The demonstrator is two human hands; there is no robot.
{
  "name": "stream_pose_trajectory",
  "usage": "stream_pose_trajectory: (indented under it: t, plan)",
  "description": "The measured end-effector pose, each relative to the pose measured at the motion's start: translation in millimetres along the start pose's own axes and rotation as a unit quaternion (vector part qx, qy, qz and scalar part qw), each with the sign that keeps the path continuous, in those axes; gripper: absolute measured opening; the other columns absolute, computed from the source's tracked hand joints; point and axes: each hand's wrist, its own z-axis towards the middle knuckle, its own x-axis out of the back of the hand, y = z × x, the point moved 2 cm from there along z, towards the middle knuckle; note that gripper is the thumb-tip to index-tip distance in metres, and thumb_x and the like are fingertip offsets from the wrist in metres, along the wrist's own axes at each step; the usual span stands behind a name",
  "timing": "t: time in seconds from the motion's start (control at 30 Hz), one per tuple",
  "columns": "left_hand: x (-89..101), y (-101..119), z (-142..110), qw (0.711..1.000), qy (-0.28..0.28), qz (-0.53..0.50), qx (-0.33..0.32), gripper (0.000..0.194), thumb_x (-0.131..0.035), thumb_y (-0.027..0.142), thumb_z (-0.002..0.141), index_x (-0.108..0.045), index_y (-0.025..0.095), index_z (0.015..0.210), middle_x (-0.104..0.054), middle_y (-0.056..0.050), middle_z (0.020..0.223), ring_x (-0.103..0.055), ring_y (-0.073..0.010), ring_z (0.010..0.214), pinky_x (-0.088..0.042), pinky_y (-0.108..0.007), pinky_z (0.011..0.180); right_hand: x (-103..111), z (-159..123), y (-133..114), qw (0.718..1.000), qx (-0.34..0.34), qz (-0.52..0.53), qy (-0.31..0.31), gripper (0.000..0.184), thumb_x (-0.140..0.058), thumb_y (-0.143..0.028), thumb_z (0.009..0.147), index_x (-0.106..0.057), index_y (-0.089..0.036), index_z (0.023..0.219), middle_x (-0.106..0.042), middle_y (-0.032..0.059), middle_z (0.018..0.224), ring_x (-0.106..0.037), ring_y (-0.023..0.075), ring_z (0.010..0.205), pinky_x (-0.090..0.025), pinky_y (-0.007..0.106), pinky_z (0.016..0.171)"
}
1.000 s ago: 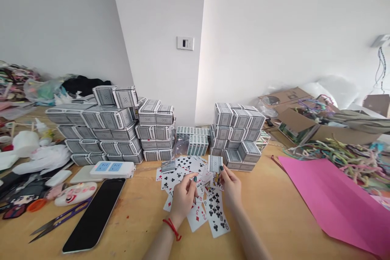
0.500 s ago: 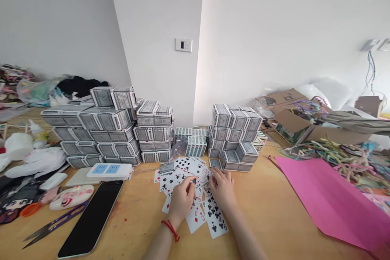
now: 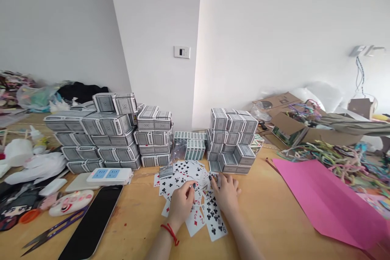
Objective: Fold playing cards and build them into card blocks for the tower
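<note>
Loose playing cards [image 3: 170, 185] lie face up in an overlapping fan on the table. Over their left side is my left hand [image 3: 182, 200], thumb and fingers curled together in a pinch; anything inside it is hidden. My right hand [image 3: 227, 195] rests at the cards' right edge, fingers bent and apart, the index fingertip by some cards. A ten of clubs [image 3: 217, 220] sticks out toward me between my forearms. Just beyond my right fingers, a small grey-backed pack [image 3: 215, 166] lies against the right stack of card decks [image 3: 233, 126]. Another grey-backed card pile [image 3: 166, 172] lies at the fan's left.
Tall stacks of card decks [image 3: 112, 124] stand at the left, with green-patterned decks [image 3: 195, 149] at the back. Nearer left are a phone [image 3: 93, 223], scissors [image 3: 55, 229] and a white power strip [image 3: 110, 175]. Pink paper [image 3: 329, 203] and tangled yarn [image 3: 329, 156] lie right.
My right hand has drawn back slightly to the right from the small pack, its fingers more spread. My left hand stays nearly in place. The view has shifted a little upward.
</note>
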Motion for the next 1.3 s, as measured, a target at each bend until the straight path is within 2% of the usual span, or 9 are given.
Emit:
stream_pose_trajectory:
  t: [0.23, 0.37, 0.47, 0.63, 0.8, 0.9, 0.97, 1.1, 1.3]
  plan:
    - [0.3, -1.2, 1.5, 1.000, 0.018, -0.008, 0.011, 0.032, -0.035, 0.032, 0.084, -0.061, 0.018, 0.098, -0.054, 0.003, 0.049, -0.053, -0.0145, 0.046, -0.040, -0.024, 0.050, -7.0, -16.6, -17.4, 0.995, 0.095, -0.006, -0.024, 0.052, -0.047, -0.058, 0.076, -0.062, -0.020, 0.108, -0.053, 0.0141, 0.124, -0.041, 0.0365, 0.113, -0.029, 0.050, 0.090]
    - [2.9, -4.7, 2.4, 0.997, 0.064, -0.037, 0.025, 0.033, -0.034, 0.032, 0.085, -0.057, 0.019, 0.105, -0.054, 0.004, 0.050, -0.053, -0.0145, 0.046, -0.042, -0.025, 0.050, -12.6, -19.9, -23.7, 0.990, 0.134, 0.024, -0.041, 0.048, -0.054, -0.050, 0.074, -0.059, -0.021, 0.113, -0.054, 0.0117, 0.125, -0.042, 0.0343, 0.114, -0.029, 0.047, 0.093]
    - [6.6, -7.8, 3.2, 0.993, 0.113, 0.000, 0.030, 0.033, -0.034, 0.031, 0.085, -0.057, 0.019, 0.105, -0.058, 0.002, 0.055, -0.056, -0.0162, 0.051, -0.045, -0.028, 0.054, -15.6, -16.4, -20.6, 0.989, 0.131, 0.059, -0.043, 0.042, -0.055, -0.041, 0.076, -0.058, -0.021, 0.113, -0.058, 0.0097, 0.121, -0.045, 0.0317, 0.113, -0.031, 0.045, 0.092]
    - [11.3, -8.3, 4.6, 0.968, 0.182, 0.167, -0.054, 0.030, -0.038, 0.021, 0.081, -0.058, 0.017, 0.103, -0.063, -0.010, 0.100, -0.057, -0.0229, 0.098, -0.045, -0.038, 0.085, -20.4, -10.0, -12.8, 0.984, 0.137, 0.111, -0.037, 0.037, -0.056, -0.034, 0.076, -0.057, -0.021, 0.110, -0.064, 0.0089, 0.108, -0.051, 0.0292, 0.105, -0.038, 0.045, 0.088]
    - [2.7, -15.5, 3.1, 0.943, 0.111, 0.311, -0.043, 0.043, -0.049, 0.031, 0.078, -0.053, 0.013, 0.117, -0.050, -0.014, 0.129, -0.039, -0.0307, 0.124, -0.030, -0.049, 0.102, -23.4, -10.2, -14.1, 0.966, 0.191, 0.172, -0.011, 0.046, -0.054, -0.035, 0.077, -0.050, -0.019, 0.120, -0.056, 0.0108, 0.120, -0.046, 0.0274, 0.114, -0.041, 0.043, 0.092]
    - [-2.6, -17.5, 2.3, 0.943, 0.044, 0.327, -0.054, 0.045, -0.048, 0.032, 0.079, -0.051, 0.015, 0.121, -0.046, -0.012, 0.134, -0.037, -0.0293, 0.126, -0.029, -0.049, 0.103, -23.2, -11.8, -17.5, 0.960, 0.202, 0.193, -0.024, 0.045, -0.050, -0.031, 0.079, -0.049, -0.019, 0.122, -0.051, 0.0103, 0.127, -0.041, 0.0265, 0.121, -0.039, 0.043, 0.097]
    - [-3.4, -16.3, 2.5, 0.950, 0.022, 0.307, -0.061, 0.041, -0.044, 0.027, 0.081, -0.052, 0.017, 0.120, -0.047, -0.010, 0.133, -0.038, -0.0266, 0.126, -0.032, -0.046, 0.103, -21.5, -12.2, -19.2, 0.957, 0.193, 0.216, -0.029, 0.038, -0.047, -0.027, 0.080, -0.053, -0.019, 0.116, -0.055, 0.0107, 0.121, -0.047, 0.0250, 0.116, -0.041, 0.041, 0.095]
    - [-2.2, -10.9, 3.3, 0.967, 0.008, 0.244, -0.070, 0.036, -0.038, 0.018, 0.083, -0.056, 0.019, 0.115, -0.054, -0.007, 0.127, -0.046, -0.0209, 0.120, -0.040, -0.039, 0.099, -17.2, -10.9, -20.1, 0.952, 0.148, 0.267, -0.026, 0.030, -0.043, -0.023, 0.080, -0.060, -0.017, 0.104, -0.063, 0.0106, 0.101, -0.058, 0.0221, 0.098, -0.047, 0.036, 0.085]
    - [-1.9, -5.3, 2.3, 0.970, 0.025, 0.217, -0.106, 0.033, -0.034, 0.022, 0.087, -0.061, 0.018, 0.105, -0.062, -0.008, 0.114, -0.058, -0.0205, 0.105, -0.048, -0.038, 0.091, -13.2, -10.0, -20.1, 0.938, 0.097, 0.331, -0.025, 0.028, -0.041, -0.029, 0.081, -0.064, -0.017, 0.093, -0.066, 0.0093, 0.090, -0.061, 0.0206, 0.085, -0.049, 0.032, 0.076]
